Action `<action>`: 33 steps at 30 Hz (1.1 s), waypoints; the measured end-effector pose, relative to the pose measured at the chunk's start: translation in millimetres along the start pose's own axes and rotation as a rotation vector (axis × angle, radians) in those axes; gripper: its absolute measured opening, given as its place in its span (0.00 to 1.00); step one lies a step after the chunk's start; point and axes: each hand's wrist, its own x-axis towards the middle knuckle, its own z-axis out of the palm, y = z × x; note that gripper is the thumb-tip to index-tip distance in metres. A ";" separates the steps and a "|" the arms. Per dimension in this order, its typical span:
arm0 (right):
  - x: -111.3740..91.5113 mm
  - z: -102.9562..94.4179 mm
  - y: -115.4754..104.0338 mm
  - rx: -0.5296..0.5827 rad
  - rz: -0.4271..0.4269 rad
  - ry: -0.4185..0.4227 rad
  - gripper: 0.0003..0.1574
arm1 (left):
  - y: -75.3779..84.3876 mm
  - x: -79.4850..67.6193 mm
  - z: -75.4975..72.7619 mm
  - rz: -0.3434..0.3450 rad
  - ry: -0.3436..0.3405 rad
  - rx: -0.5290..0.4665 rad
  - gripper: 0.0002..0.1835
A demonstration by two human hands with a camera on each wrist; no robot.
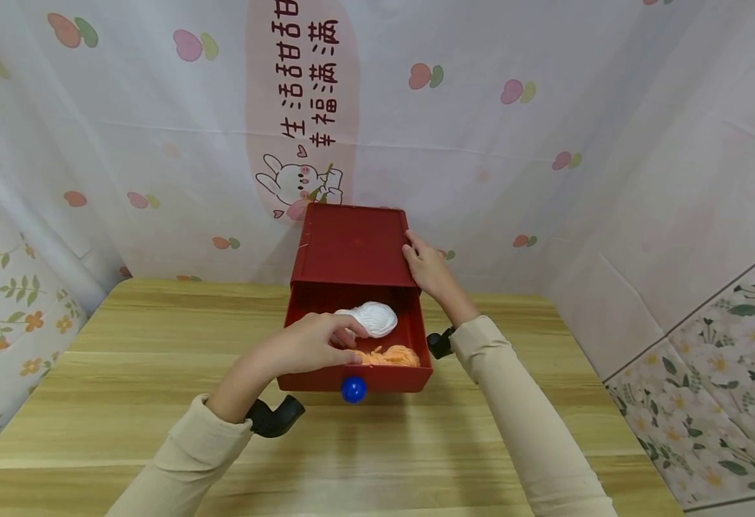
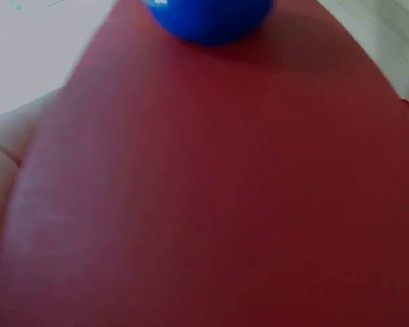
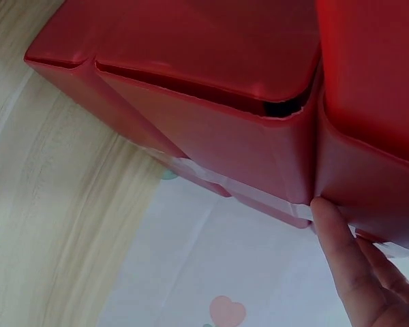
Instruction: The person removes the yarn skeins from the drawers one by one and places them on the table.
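A red box [image 1: 354, 244] stands at the back of the table with its drawer [image 1: 387, 380] pulled out toward me, a blue round knob [image 1: 354, 389] on its front. White yarn [image 1: 377, 319] lies at the back of the drawer and orange yarn [image 1: 397, 356] near its front wall. My left hand [image 1: 309, 343] reaches over the drawer's left front, bent fingers beside the white yarn and thumb by the orange yarn, a gap between them. The left wrist view shows mostly the drawer's red front. My right hand [image 1: 430, 269] rests against the box's right side, a fingertip [image 3: 320, 204] touching it.
Below the box is a wooden table [image 1: 177, 337]. A white curtain [image 1: 481, 165] with printed fruits hangs close behind the box. Floral cloth [image 1: 713, 388] borders the right side. Dark wrist mounts [image 1: 276, 418] project from the sleeves near the drawer.
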 end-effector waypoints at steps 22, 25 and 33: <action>-0.3 1.0 0.9 0.003 -0.010 0.007 0.32 | -5.2 5.0 3.5 -0.062 0.073 -0.066 0.11; -0.2 1.5 1.2 0.005 -0.010 0.004 0.32 | -3.4 2.0 3.7 -0.050 0.163 -0.113 0.11; -1.1 0.0 0.2 0.025 -0.009 -0.008 0.32 | -0.7 -15.9 -10.3 0.041 0.346 -0.271 0.09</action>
